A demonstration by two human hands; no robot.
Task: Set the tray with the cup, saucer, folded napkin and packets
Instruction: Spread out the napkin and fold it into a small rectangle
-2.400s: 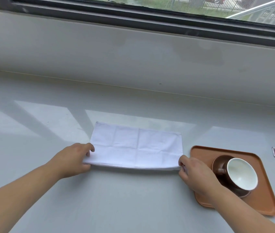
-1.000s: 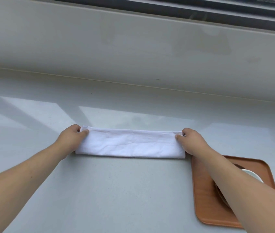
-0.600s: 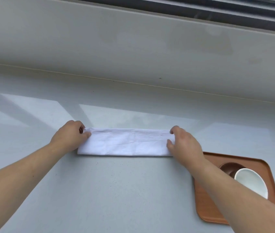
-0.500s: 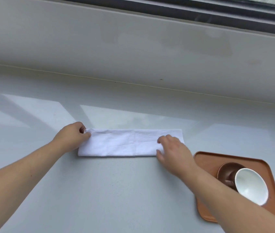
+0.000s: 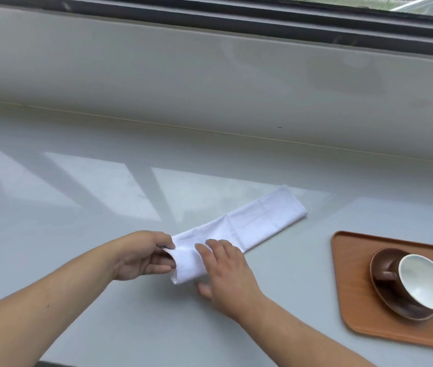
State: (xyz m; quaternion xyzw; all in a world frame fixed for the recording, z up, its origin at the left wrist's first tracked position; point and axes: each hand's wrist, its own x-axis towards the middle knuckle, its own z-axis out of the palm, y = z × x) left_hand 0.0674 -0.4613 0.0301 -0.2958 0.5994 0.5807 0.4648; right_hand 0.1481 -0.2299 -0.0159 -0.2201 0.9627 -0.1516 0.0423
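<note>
While the white napkin (image 5: pixel 239 229) lies folded into a long narrow strip on the pale grey counter (image 5: pixel 77 260), running at a slant from its near end by your hands to its far end up and to the right, your left hand (image 5: pixel 141 256) pinches that near end, thumb on top and fingers curled under the layered edge. Your right hand (image 5: pixel 226 271) rests flat on the strip just beside the left, fingers spread and pressing down, gripping nothing, with the thumb on the counter below the cloth. The wooden tray (image 5: pixel 353 308) sits well apart to your right, clear of the napkin. On it stands the brown saucer (image 5: pixel 385 300), and the brown cup (image 5: pixel 422 280) with its white inside sits on the saucer, tipped so the opening faces you, its handle pointing left. A dark window frame (image 5: pixel 236 19) runs above the sill behind the counter.
</note>
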